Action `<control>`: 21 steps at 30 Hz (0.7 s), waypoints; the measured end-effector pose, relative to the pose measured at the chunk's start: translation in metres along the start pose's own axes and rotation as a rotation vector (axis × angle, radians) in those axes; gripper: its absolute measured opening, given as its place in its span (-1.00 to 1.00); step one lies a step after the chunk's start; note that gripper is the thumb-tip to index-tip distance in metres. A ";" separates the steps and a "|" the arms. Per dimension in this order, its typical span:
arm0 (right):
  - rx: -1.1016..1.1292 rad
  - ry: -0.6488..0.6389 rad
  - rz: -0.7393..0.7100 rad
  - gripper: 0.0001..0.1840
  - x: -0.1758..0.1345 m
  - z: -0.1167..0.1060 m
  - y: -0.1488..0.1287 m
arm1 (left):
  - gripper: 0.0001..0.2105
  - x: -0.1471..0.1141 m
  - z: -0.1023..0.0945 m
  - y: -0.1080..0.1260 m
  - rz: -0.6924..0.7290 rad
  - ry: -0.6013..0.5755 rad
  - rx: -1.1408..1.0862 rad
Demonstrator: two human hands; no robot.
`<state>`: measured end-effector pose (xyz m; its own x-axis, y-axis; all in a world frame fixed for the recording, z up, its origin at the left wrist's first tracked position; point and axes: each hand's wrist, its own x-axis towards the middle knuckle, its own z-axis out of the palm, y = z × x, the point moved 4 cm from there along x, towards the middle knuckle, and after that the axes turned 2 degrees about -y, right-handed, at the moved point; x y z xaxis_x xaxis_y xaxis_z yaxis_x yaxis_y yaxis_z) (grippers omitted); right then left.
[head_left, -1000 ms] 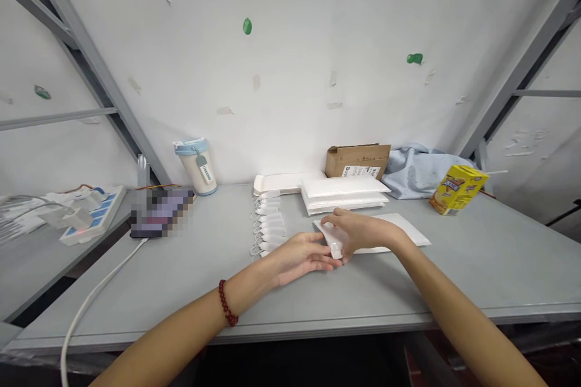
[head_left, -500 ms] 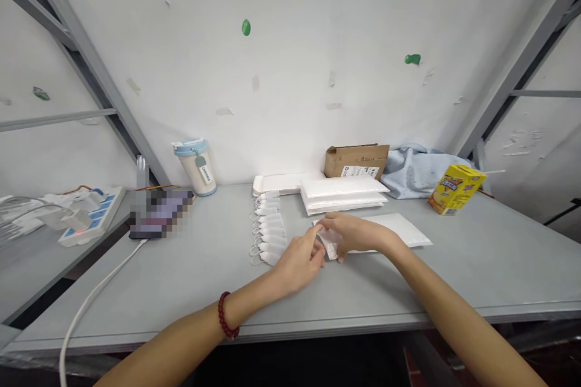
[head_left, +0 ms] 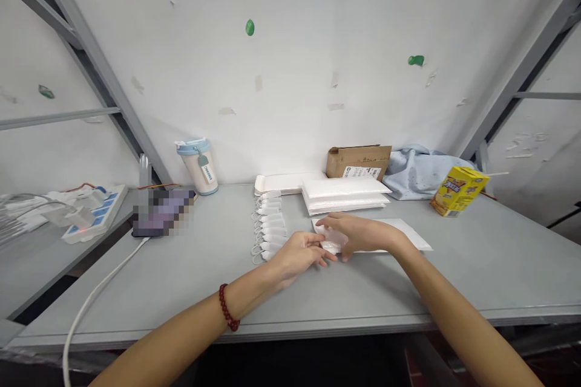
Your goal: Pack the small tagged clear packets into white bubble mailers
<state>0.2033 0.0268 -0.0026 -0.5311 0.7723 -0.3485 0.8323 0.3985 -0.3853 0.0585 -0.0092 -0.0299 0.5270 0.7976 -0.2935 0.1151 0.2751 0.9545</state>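
A white padded envelope [head_left: 411,236] lies flat on the table, its left end beneath my hands. My right hand [head_left: 361,233] arches across that end, fingertips at the far edge and thumb at the near edge, gripping it. Beside the envelope's left end, my left hand [head_left: 302,254] has its fingers stretched out and apart, some reaching over the corner; nothing shows in its grasp. To the left, several small white tags with looped strings [head_left: 272,231] lie in a column. Behind my right hand sits a stack of white padded envelopes [head_left: 345,193].
At the back stand a lidded tumbler [head_left: 198,166], a long white box [head_left: 290,182], a brown carton [head_left: 358,160] and a blue cloth [head_left: 411,169]. A yellow drink box with a straw [head_left: 458,192] is at right. A phone [head_left: 166,211] on a white cable lies left, near a power strip [head_left: 100,214].
My left hand has shifted slightly right, and its bent fingers have straightened and spread at the envelope's end. My right hand stays over the envelope, its thumb a little further right.
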 end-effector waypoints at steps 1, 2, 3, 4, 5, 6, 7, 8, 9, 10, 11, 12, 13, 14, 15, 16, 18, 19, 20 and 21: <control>0.003 0.001 0.000 -0.17 0.000 0.000 0.001 | -0.42 0.000 -0.002 -0.001 -0.008 0.015 -0.011; 0.002 0.004 0.000 -0.18 0.000 0.000 0.002 | -0.42 0.000 -0.003 -0.002 -0.019 0.030 -0.023; -0.001 0.007 0.001 -0.18 0.000 0.000 0.002 | -0.42 0.000 -0.005 -0.002 -0.032 0.047 -0.039; -0.007 0.013 0.001 -0.20 0.000 0.000 0.003 | -0.44 0.001 -0.006 -0.003 -0.042 0.067 -0.060; -0.015 0.021 -0.001 -0.21 -0.001 -0.001 0.002 | -0.46 0.001 -0.007 -0.004 -0.048 0.087 -0.086; -0.027 0.029 -0.003 -0.21 -0.002 -0.001 0.002 | -0.49 0.001 -0.008 -0.004 -0.050 0.105 -0.115; -0.042 0.035 -0.003 -0.22 -0.003 -0.001 0.002 | -0.54 0.002 -0.009 -0.004 -0.050 0.120 -0.145; -0.061 0.038 -0.004 -0.22 -0.003 -0.001 0.001 | -0.59 0.002 -0.009 -0.004 -0.047 0.131 -0.171; -0.084 0.041 -0.005 -0.22 -0.004 -0.001 0.001 | -0.65 0.002 -0.008 -0.003 -0.043 0.141 -0.192; -0.109 0.046 -0.006 -0.22 -0.004 0.000 0.000 | -0.71 0.002 -0.008 -0.003 -0.037 0.144 -0.207; -0.136 0.055 -0.006 -0.22 -0.004 0.000 0.000 | -0.75 0.001 -0.007 -0.002 -0.032 0.142 -0.219; -0.164 0.069 -0.005 -0.23 -0.003 0.001 0.000 | -0.77 0.001 -0.007 -0.001 -0.026 0.137 -0.229; -0.191 0.087 -0.004 -0.24 -0.002 0.001 -0.001 | -0.79 0.001 -0.006 0.000 -0.023 0.128 -0.235; -0.214 0.103 -0.002 -0.24 -0.001 0.002 -0.001 | -0.79 0.001 -0.006 0.000 -0.021 0.116 -0.238; -0.234 0.114 -0.001 -0.25 -0.001 0.002 -0.001 | -0.79 0.001 -0.005 0.001 -0.021 0.102 -0.237; -0.248 0.121 -0.001 -0.26 0.000 0.002 -0.002 | -0.79 0.001 -0.005 0.001 -0.022 0.090 -0.235; -0.258 0.123 -0.005 -0.27 0.001 0.002 -0.003 | -0.78 0.001 -0.005 0.001 -0.030 0.081 -0.231; -0.257 0.121 -0.005 -0.27 0.001 0.002 -0.003 | -0.77 0.001 -0.006 0.002 -0.034 0.079 -0.232; -0.254 0.120 -0.004 -0.28 0.001 0.002 -0.003 | -0.75 0.001 -0.006 0.002 -0.038 0.079 -0.235; -0.250 0.118 -0.002 -0.28 0.001 0.002 -0.003 | -0.74 0.001 -0.006 0.002 -0.041 0.080 -0.238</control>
<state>0.2000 0.0257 -0.0031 -0.5231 0.8178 -0.2401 0.8522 0.4988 -0.1577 0.0540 -0.0047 -0.0286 0.4564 0.8208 -0.3436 -0.0721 0.4190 0.9051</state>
